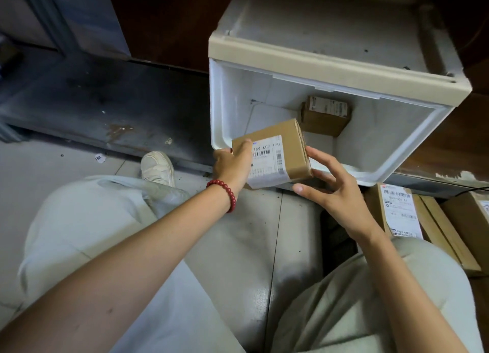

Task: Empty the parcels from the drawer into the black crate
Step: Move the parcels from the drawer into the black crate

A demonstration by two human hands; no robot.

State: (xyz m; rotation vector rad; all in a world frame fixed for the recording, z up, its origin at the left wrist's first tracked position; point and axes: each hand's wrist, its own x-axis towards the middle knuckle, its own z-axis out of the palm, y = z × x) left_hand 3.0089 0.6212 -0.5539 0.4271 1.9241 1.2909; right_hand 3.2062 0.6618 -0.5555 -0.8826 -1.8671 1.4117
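Observation:
A white plastic drawer (227, 101) stands pulled out at the upper middle. One small cardboard parcel (325, 116) lies at its back. I hold a second cardboard parcel (288, 151) with a white shipping label over the drawer's front rim. My left hand (231, 165), with a red bead bracelet on the wrist, grips the parcel's left end. My right hand (330, 186) touches its right end with fingers spread. At the lower right, several labelled parcels (402, 210) lie together; a dark edge (336, 236) beside them may be the black crate.
I sit on a pale tiled floor (254, 228) with my knees up and one white shoe (157, 167) forward. A dark, stained metal base (105, 106) runs along the left behind the shoe. Dark wooden furniture (169, 22) surrounds the drawer.

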